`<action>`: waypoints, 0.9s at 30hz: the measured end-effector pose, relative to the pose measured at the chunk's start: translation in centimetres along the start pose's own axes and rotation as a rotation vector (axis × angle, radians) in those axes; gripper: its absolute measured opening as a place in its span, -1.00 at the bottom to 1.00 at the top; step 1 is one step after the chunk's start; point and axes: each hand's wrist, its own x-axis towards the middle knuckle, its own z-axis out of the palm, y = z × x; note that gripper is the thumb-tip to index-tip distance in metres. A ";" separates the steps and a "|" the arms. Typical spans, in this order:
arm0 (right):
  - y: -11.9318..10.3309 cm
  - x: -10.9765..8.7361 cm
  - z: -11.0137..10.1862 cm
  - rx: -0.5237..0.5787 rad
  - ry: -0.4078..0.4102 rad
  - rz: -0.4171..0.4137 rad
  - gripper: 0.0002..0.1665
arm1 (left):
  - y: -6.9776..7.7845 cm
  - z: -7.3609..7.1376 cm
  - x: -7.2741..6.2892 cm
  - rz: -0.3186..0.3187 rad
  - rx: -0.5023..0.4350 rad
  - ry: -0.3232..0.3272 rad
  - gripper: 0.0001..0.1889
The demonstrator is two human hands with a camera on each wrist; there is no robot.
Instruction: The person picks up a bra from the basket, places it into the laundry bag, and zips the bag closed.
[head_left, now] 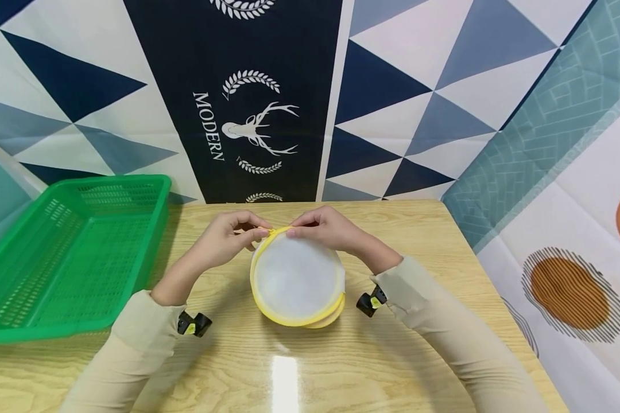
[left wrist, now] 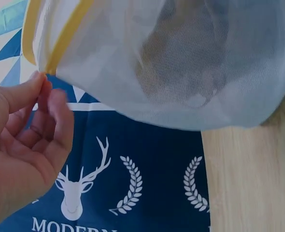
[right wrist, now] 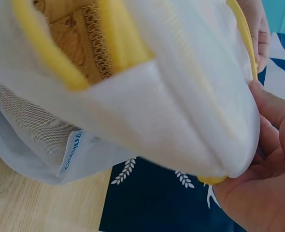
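Note:
A round white mesh laundry bag (head_left: 297, 278) with yellow trim stands over the table between both hands. Through its mesh a dark garment (left wrist: 181, 63) shows in the left wrist view, and brown lace (right wrist: 77, 41) in the right wrist view. My left hand (head_left: 231, 236) pinches the yellow zipper at the bag's upper left edge, thumb against forefinger. Whether the zipper pull itself is between those fingers is hidden. At the upper rim, a little to the right, my right hand (head_left: 328, 229) grips the bag's edge between thumb and fingers.
A green plastic basket (head_left: 82, 269) stands at the left of the wooden table (head_left: 227, 367). Behind the table hangs a patterned cloth (head_left: 258, 115) with a deer print. Another patterned cloth (head_left: 563, 229) borders the right side.

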 end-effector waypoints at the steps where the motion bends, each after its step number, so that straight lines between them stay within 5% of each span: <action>1: 0.0 0.0 0.0 0.004 0.010 0.006 -0.72 | 0.0 0.1 0.0 -0.015 -0.017 -0.001 -0.83; 9: -0.8 -0.2 0.6 -0.128 0.117 -0.078 -0.64 | 0.1 0.4 0.3 -0.124 -0.087 0.056 -0.77; 27: -0.9 -0.7 0.8 -0.531 0.143 -0.336 -0.74 | 0.3 0.9 0.6 -0.150 -0.111 0.051 -0.76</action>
